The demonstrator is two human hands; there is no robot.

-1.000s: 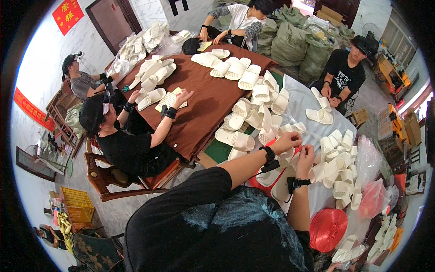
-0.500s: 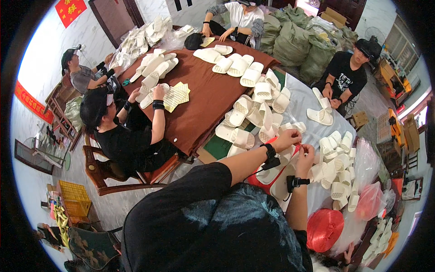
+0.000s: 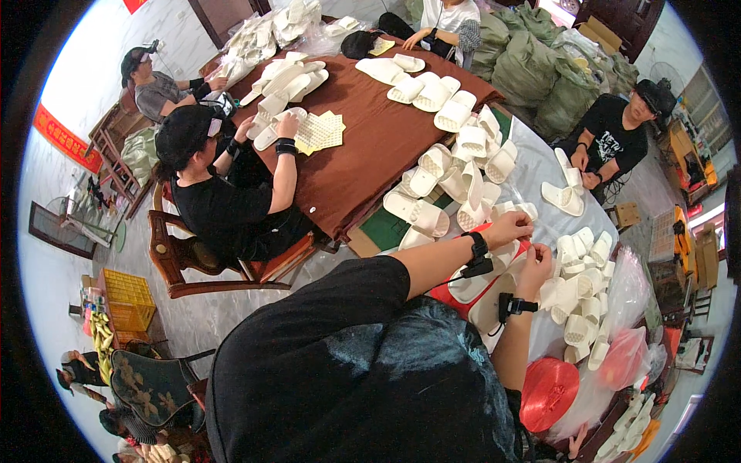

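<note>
Just in front of my body, a pair of cream slippers (image 3: 486,309) lies with red plastic ribbon (image 3: 446,299) at its sides. My left hand (image 3: 509,229) is closed at the slippers' far end, its fingertips pinching what looks like the red ribbon. Close by on the right, my right hand (image 3: 535,270) is also closed, with thumb and fingers together near the same ribbon. The exact grip of both hands is partly hidden. A shiny red roll of plastic twine (image 3: 549,393) sits beside my right forearm.
Heaps of cream slippers (image 3: 583,289) lie right and beyond my hands (image 3: 463,181). A brown cloth-covered table (image 3: 347,177) extends left, where a person (image 3: 224,185) handles slippers. Another person (image 3: 610,139) sits at the far right. Green sacks (image 3: 567,85) stand behind.
The whole view has shifted, so the room appears farther right and slightly lower. Both my hands stay close together at the slippers, with the fingers slightly repositioned.
</note>
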